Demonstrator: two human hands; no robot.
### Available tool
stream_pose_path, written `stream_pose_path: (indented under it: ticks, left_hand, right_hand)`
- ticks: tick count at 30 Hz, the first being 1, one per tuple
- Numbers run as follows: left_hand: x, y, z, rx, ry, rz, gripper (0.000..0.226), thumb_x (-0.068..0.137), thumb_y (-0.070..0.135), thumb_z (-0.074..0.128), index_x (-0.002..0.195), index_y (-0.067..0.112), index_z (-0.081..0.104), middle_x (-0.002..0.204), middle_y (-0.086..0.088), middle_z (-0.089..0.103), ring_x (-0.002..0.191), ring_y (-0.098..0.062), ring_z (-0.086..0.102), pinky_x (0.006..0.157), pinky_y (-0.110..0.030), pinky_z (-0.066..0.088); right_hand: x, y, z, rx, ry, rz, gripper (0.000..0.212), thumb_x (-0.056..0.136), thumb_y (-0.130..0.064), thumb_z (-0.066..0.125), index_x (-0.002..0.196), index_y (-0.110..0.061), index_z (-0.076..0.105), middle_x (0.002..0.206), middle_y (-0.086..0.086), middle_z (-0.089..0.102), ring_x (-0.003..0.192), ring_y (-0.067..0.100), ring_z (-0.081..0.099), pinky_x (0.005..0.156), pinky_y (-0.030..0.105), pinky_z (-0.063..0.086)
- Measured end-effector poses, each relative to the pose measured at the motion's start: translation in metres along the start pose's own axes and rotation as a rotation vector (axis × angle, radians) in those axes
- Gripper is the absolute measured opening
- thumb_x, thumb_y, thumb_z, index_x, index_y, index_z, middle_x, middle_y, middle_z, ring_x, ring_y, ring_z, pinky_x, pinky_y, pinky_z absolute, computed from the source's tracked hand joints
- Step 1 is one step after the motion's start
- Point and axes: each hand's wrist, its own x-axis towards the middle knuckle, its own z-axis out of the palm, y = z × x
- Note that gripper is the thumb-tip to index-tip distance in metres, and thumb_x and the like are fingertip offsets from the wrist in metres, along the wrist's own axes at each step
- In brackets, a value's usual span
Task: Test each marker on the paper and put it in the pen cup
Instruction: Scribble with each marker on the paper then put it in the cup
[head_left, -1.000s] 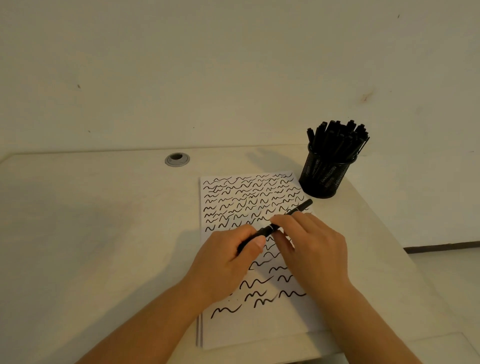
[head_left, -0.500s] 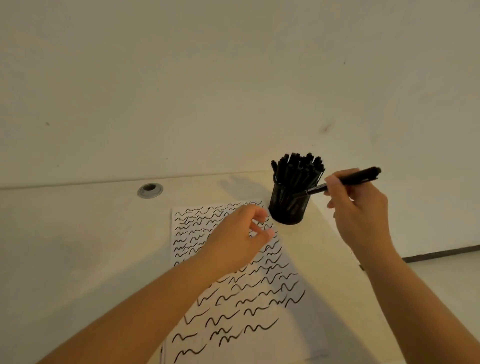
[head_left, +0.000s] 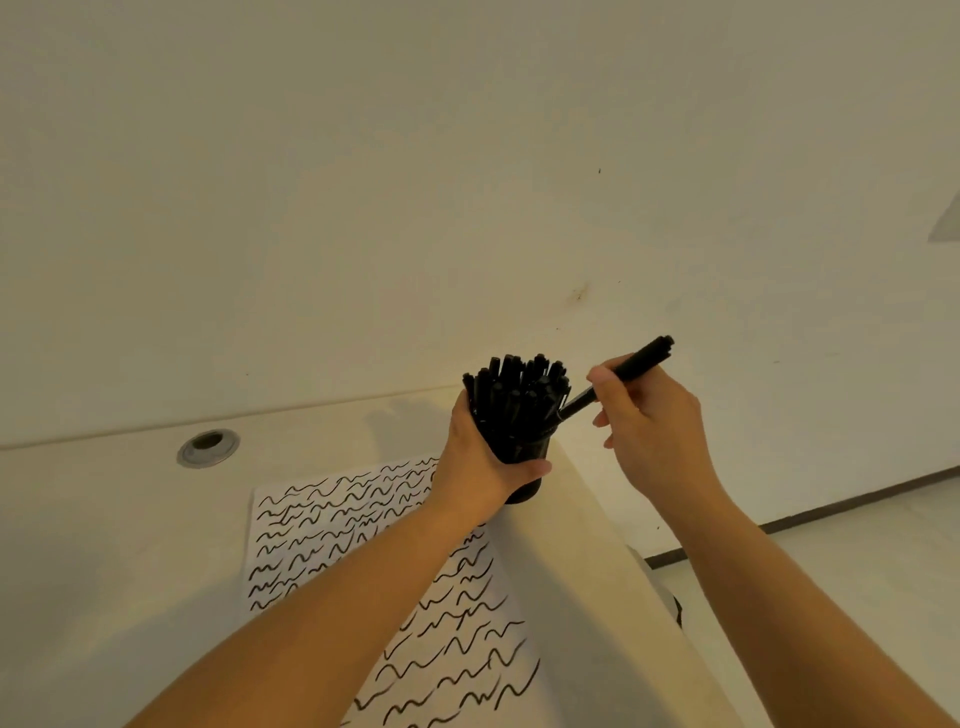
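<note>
Matt black marker (head_left: 631, 366), white paper (head_left: 322, 525), smooth cream table (head_left: 104, 519), metal grommet (head_left: 208, 447)

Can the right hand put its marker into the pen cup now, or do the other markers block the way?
Probably yes, but tightly. The right hand has its marker tip at the rim of the pen cup, which the left hand grips. The packed markers leave little room.

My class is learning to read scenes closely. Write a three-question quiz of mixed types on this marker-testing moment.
1. True or false: the left hand grips the pen cup.
2. What does the right hand hold? A) an eraser B) a black marker C) scissors
3. Fill in: the paper is covered in black ____ lines.

Key: 1 true. 2 B; its lower end points into the crowded cup. 3 wavy.
</note>
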Motion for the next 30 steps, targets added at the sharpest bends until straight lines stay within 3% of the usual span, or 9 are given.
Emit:
stream_pose_path:
  ticks: [5,10,16,23,27,30]
  left_hand:
    - [0.002,-0.006,0.012,-0.063,0.092,0.04,0.109,0.056,0.034,0.085,0.133,0.045,0.008,0.13,0.011,0.046,0.114,-0.008,0.047,0.089,-0.022,0.038]
    - [0.01,-0.011,0.015,-0.004,0.145,0.018,0.1,0.053,0.041,0.083,0.133,0.031,0.023,0.121,0.011,0.055,0.109,-0.012,0.054,0.081,-0.019,0.04]
    - [0.012,-0.014,0.012,0.019,0.142,0.035,0.096,0.049,0.048,0.079,0.127,0.035,0.026,0.102,0.025,0.046,0.093,0.001,0.047,0.066,-0.004,0.033]
    - [0.013,-0.017,0.014,0.027,0.143,0.044,0.093,0.051,0.049,0.08,0.125,0.04,0.024,0.103,0.027,0.047,0.093,0.004,0.048,0.066,-0.003,0.033]
    - [0.014,-0.016,0.014,0.024,0.143,0.034,0.092,0.049,0.054,0.08,0.121,0.043,0.023,0.097,0.03,0.049,0.086,0.011,0.05,0.064,-0.005,0.036]
    - [0.014,-0.016,0.013,0.021,0.142,0.026,0.091,0.048,0.055,0.08,0.119,0.046,0.024,0.094,0.035,0.048,0.082,0.02,0.047,0.063,-0.004,0.036]
  right_hand:
    - [0.0,0.009,0.008,0.047,0.008,-0.026,0.014,0.088,-0.029,0.055,0.077,-0.038,0.054,0.07,-0.012,0.063,0.064,0.003,0.062,0.062,0.03,0.053]
    - [0.003,0.014,0.014,0.154,0.078,-0.015,0.014,0.087,-0.023,0.058,0.079,-0.034,0.056,0.072,-0.011,0.066,0.066,-0.001,0.065,0.061,0.008,0.047]
    - [0.005,0.022,0.024,0.126,0.046,-0.028,0.015,0.086,-0.023,0.06,0.083,-0.035,0.051,0.075,-0.013,0.065,0.071,0.001,0.065,0.066,0.019,0.05]
    - [-0.002,0.028,0.039,0.049,0.119,-0.117,0.067,0.083,-0.017,0.065,0.128,-0.045,0.025,0.081,-0.019,0.056,0.076,-0.01,0.056,0.062,-0.001,0.039]
    - [0.001,0.036,0.046,-0.05,0.078,-0.087,0.053,0.083,-0.021,0.064,0.12,-0.045,0.034,0.086,-0.02,0.056,0.078,-0.014,0.054,0.055,0.002,0.041]
    - [0.0,0.043,0.052,-0.038,0.095,-0.074,0.039,0.084,-0.018,0.063,0.114,-0.036,0.044,0.098,-0.011,0.058,0.084,-0.016,0.051,0.06,0.0,0.04]
